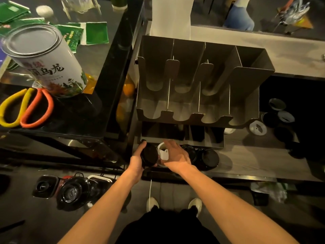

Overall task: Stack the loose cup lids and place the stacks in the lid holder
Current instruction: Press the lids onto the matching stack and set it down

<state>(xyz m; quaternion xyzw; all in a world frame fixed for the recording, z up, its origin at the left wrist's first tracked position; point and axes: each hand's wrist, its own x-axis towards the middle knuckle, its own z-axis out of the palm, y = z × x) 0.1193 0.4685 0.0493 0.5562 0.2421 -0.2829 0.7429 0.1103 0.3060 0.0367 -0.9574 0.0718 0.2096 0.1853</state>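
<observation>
A: Entry one, left hand [138,160]?
B: Curled round a stack of black lids [149,155], gripped at the front edge of the counter [246,155], just below the lid holder [154,55].

A: Right hand [177,155]?
B: Laid over a white lid [162,152], fingers fairly straight. Pinching or merely touching: cannot tell. White lid just beside the gripped stack, between the two hands.

A: Lid holder?
B: Grey metal, four upright slots side by side, standing on the counter behind both hands.

A: Remaining lids?
B: Loose black lids [207,159] on the counter, just right of the right hand. Scattered lids [257,128], black and white, well apart at the far right, beside the holder.

A: Sundries?
B: Tea tin [45,59] and scissors [26,108] on the dark unit at left.
</observation>
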